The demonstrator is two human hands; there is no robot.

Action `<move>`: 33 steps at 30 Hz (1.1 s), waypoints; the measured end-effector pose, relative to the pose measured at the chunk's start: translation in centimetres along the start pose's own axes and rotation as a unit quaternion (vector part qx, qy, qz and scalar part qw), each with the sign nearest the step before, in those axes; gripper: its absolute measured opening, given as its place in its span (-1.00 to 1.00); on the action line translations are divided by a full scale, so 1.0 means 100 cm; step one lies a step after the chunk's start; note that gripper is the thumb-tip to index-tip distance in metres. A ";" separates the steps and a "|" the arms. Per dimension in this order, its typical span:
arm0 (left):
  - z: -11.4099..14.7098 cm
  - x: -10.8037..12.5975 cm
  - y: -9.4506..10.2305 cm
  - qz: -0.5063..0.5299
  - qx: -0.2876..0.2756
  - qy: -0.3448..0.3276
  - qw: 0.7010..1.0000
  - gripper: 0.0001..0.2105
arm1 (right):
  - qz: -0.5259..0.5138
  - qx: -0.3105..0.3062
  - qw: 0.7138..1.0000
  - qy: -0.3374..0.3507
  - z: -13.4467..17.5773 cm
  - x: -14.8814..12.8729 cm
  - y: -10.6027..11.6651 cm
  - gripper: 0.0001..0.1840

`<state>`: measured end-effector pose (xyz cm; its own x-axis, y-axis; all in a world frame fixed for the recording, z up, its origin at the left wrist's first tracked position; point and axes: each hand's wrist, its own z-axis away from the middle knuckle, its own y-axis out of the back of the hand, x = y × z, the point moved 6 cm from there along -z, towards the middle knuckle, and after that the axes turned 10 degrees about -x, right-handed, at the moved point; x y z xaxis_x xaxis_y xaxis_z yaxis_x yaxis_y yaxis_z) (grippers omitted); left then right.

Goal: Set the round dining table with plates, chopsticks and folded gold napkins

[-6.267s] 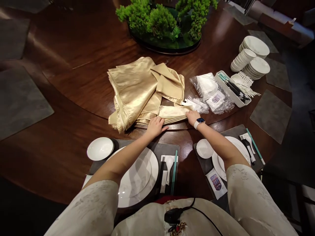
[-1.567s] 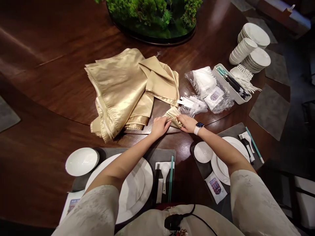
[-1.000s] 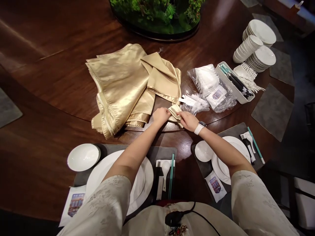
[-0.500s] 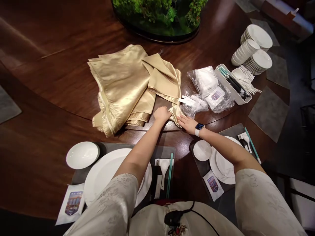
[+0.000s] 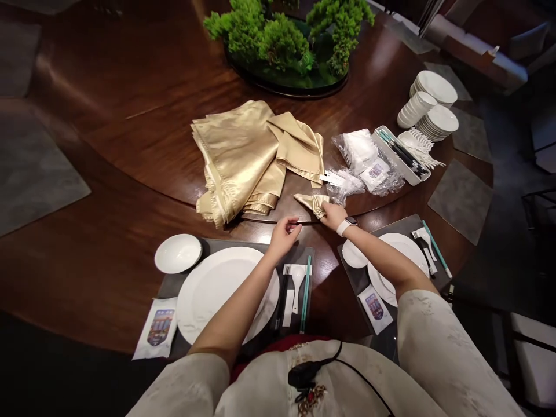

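Note:
A pleated gold napkin [image 5: 313, 203] is gripped at its right end by my right hand [image 5: 333, 216]; its pointed end juts out to the left. My left hand [image 5: 285, 234] hangs just above the table edge, fingers curled but apart, with nothing in it. Beyond it lies a stack of gold satin cloths [image 5: 237, 156], with another loosely folded gold cloth [image 5: 300, 147] lying against its right side. Below my left hand is a large white plate [image 5: 217, 284] on a dark placemat, partly hidden by my forearm.
Plastic-wrapped packets [image 5: 362, 153] and a white chopstick box [image 5: 402, 155] lie to the right, near stacked white bowls [image 5: 416, 109]. Green bonsai-like plants [image 5: 282, 43] stand at the table's middle. A second place setting has a plate [image 5: 382, 266] beneath my right forearm.
My left hand has let go of the napkin and drawn back toward me. My right hand now holds the napkin alone, raised with its pleats fanned. The view has shifted.

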<state>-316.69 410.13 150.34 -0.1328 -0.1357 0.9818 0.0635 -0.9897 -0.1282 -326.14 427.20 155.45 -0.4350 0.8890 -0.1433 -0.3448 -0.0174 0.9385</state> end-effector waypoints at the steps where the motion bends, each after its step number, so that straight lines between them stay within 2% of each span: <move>1: 0.011 -0.010 0.002 0.048 0.010 0.034 0.998 -0.79 | -0.060 0.022 0.998 -0.022 0.013 0.000 0.005 -0.79; 3: 0.030 -0.026 0.002 0.123 0.030 0.088 0.988 -0.72 | -0.221 0.039 0.973 -0.055 0.045 0.001 0.008 -0.82; 4: 0.039 -0.031 -0.002 0.158 0.029 0.107 0.981 -0.68 | -0.314 0.031 0.946 -0.067 0.062 0.002 0.006 -0.81; 5: 0.046 -0.035 -0.009 0.198 0.016 0.120 0.973 -0.64 | -0.406 0.015 0.910 -0.079 0.082 0.002 0.002 -0.80; 7: 0.060 -0.038 -0.033 0.282 -0.043 0.128 0.950 -0.61 | -0.548 -0.026 0.830 -0.103 0.123 0.000 -0.006 -0.77; 8: 0.066 -0.038 -0.048 0.315 -0.082 0.129 0.937 -0.61 | -0.593 -0.044 0.796 -0.115 0.145 -0.001 -0.010 -0.76; 10: 0.079 -0.036 -0.080 0.349 -0.149 0.132 0.916 -0.63 | -0.643 -0.062 0.752 -0.133 0.187 0.000 -0.014 -0.74; 12: 0.089 -0.037 -0.113 0.349 -0.187 0.144 0.907 -0.64 | -0.670 -0.060 0.725 -0.151 0.225 0.007 -0.018 -0.74; 15: 0.097 -0.040 -0.166 0.341 -0.206 0.175 0.900 -0.71 | -0.697 -0.042 0.696 -0.170 0.269 0.032 -0.025 -0.75; 17: 0.101 -0.048 -0.203 0.332 -0.202 0.220 0.895 -0.73 | -0.701 -0.027 0.689 -0.183 0.292 0.060 -0.030 -0.76; 20: 0.111 -0.065 -0.259 0.300 -0.195 0.313 0.880 -0.70 | -0.677 0.013 0.704 -0.215 0.314 0.115 -0.038 -0.78; 22: 0.119 -0.076 -0.294 0.277 -0.199 0.359 0.869 -0.70 | -0.641 0.043 0.732 -0.229 0.321 0.155 -0.042 -0.77; 25: 0.127 -0.088 -0.337 0.253 -0.188 0.381 0.869 -0.71 | -0.564 0.063 0.788 -0.238 0.323 0.207 -0.047 -0.76; 27: 0.127 -0.093 -0.361 0.232 -0.168 0.378 0.880 -0.71 | -0.520 0.054 0.816 -0.248 0.322 0.233 -0.052 -0.76; 29: 0.124 -0.095 -0.379 0.209 -0.144 0.376 0.891 -0.70 | -0.499 0.038 0.829 -0.251 0.319 0.251 -0.057 -0.77; 33: 0.118 -0.095 -0.404 0.187 -0.105 0.377 0.901 -0.71 | -0.518 0.011 0.821 -0.240 0.317 0.269 -0.061 -0.77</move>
<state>-306.29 451.90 147.86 -0.7801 -0.3758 0.5002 0.0653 -0.8440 -0.5323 -309.38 465.71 155.78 0.4624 0.4991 -0.7328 -0.3051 0.8656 0.3971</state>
